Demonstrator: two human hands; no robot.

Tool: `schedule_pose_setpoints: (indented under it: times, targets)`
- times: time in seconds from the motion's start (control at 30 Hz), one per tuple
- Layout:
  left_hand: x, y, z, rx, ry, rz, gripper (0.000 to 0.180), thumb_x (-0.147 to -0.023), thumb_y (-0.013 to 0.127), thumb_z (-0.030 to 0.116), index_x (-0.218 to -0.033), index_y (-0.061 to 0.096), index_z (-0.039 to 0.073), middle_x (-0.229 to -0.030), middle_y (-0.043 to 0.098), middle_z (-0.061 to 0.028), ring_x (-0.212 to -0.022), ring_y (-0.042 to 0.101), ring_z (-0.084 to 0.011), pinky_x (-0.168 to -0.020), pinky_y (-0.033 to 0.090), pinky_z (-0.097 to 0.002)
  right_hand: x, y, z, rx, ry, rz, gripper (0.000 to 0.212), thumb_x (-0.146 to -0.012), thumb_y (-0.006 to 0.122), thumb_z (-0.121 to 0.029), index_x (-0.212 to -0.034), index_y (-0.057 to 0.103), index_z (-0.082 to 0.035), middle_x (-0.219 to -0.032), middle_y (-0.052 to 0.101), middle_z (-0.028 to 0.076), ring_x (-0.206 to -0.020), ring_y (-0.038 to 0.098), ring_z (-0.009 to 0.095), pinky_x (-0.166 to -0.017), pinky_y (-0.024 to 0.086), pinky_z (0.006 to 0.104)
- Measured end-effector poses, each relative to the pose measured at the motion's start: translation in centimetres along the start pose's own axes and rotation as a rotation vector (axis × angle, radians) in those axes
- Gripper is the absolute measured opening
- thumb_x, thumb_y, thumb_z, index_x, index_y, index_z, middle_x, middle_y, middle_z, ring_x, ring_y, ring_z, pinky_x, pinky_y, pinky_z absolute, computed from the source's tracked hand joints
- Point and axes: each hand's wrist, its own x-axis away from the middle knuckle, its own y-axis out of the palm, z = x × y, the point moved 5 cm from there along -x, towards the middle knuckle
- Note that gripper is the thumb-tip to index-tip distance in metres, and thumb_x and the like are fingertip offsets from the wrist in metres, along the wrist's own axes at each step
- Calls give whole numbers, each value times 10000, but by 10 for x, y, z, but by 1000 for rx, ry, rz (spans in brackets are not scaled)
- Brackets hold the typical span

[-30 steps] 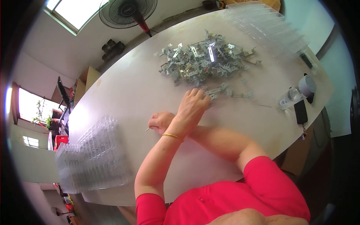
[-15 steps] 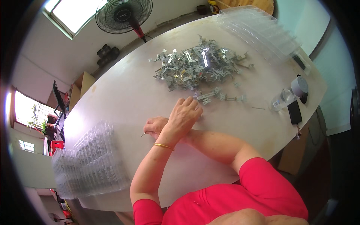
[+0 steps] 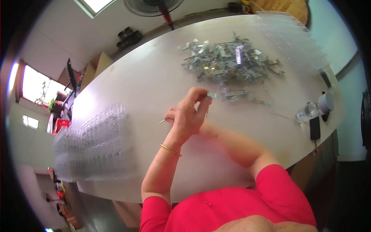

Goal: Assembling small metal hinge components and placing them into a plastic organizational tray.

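Note:
My arms cross over the table, the right forearm passing behind the left wrist. My left hand (image 3: 191,112), with a gold bangle (image 3: 171,150) on its wrist, pinches a small metal bracket (image 3: 211,94) between thumb and forefinger. Mostly hidden behind it, my right hand (image 3: 170,113) is closed on a thin metal rod (image 3: 162,121) whose tip sticks out to the left. Beyond the left fingertips lies a heap of grey metal brackets (image 3: 228,63), with a few loose brackets (image 3: 235,93) at its near side.
Clear plastic trays (image 3: 96,149) are stacked at the table's left, and more clear trays (image 3: 290,40) at the far right. On the right are a clear bottle (image 3: 307,113), a black phone (image 3: 315,128) and a thin strip (image 3: 279,115). A fan (image 3: 154,5) stands beyond the table.
The view has shifted, so the table contents appear farther right. My left hand has turned and risen from the loose brackets, now showing a bracket in its pinch. The right hand still holds the rod.

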Motion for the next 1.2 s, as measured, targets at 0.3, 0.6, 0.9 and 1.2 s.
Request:
schedule_pose_setpoints:
  times: [0.3, 0.6, 0.9, 1.2]
  targets:
    - [39, -82, -65, 819, -307, 488, 92, -1011, 557, 107, -1044, 578, 24, -799, 616, -49, -618, 580, -117, -536, 458, -237, -56, 71, 54, -3680, -693, 320, 95, -937, 608, -130, -997, 643, -66, -909, 684, 119, -828, 659, 328, -723, 517, 410]
    - [72, -83, -114, 819, -427, 551, 134, -995, 592, 118, -1097, 568, 34, -779, 604, -42, -499, 522, -94, -463, 422, -237, -62, 72, 47, -4007, -798, -440, 72, -978, 632, -117, -1009, 662, -60, -674, 570, -21, -611, 512, 42, -551, 433, 231]
    - [76, -73, -117, 736, -528, 484, 192, -983, 630, 139, -1127, 586, 20, -793, 609, -27, -495, 506, -64, -433, 411, -222, -55, 76, 62, -3938, -997, -106, 56, -979, 627, -83, -1015, 661, -55, -693, 571, -23, -618, 493, 43, -556, 424, 228]
    - [76, -73, -118, 720, -538, 475, 188, -968, 637, 159, -1090, 594, 22, -829, 602, -43, -495, 493, -55, -415, 379, -214, -55, 75, 61, -3867, -1019, -98, 55, -971, 633, -73, -1010, 664, -49, -683, 555, -19, -609, 469, 48, -550, 415, 239]
